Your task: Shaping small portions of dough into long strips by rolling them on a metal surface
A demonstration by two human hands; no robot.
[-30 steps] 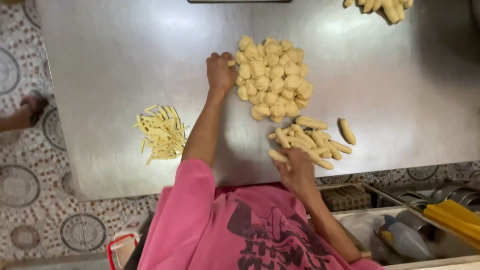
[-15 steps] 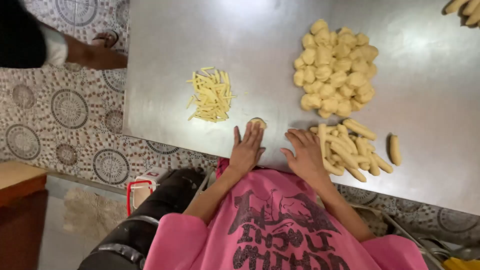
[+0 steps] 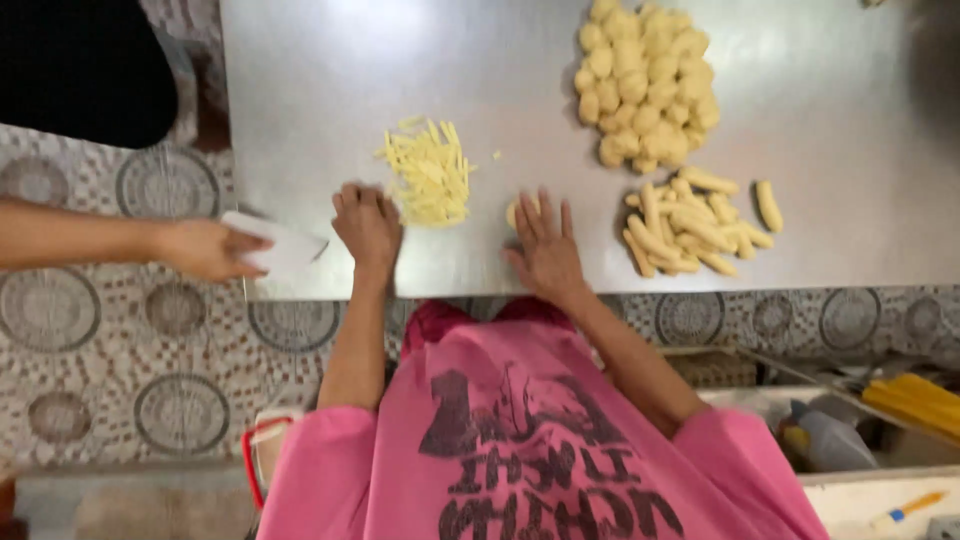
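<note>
- Head view: the right hand (image 3: 545,250) is now flat and open, pressed on a small dough lump (image 3: 517,210) just right of the shredded dough strips (image 3: 428,172). Half a second back both hands sat together near the steel table (image 3: 300,80) edge, so it looks like rolling has started.
- The left hand (image 3: 367,222) is loosely curled, gripping nothing, touching the table just left of the strips.
- The lump is mostly hidden, so can't tell its long axis. The finished rolled sticks (image 3: 690,225), well right of the strips, mostly run diagonally.
- Round dough balls (image 3: 645,85) are piled further back, right of the strips.
- A co-worker's hand (image 3: 205,248), left of the strips, holds a white scraper (image 3: 275,245).
</note>
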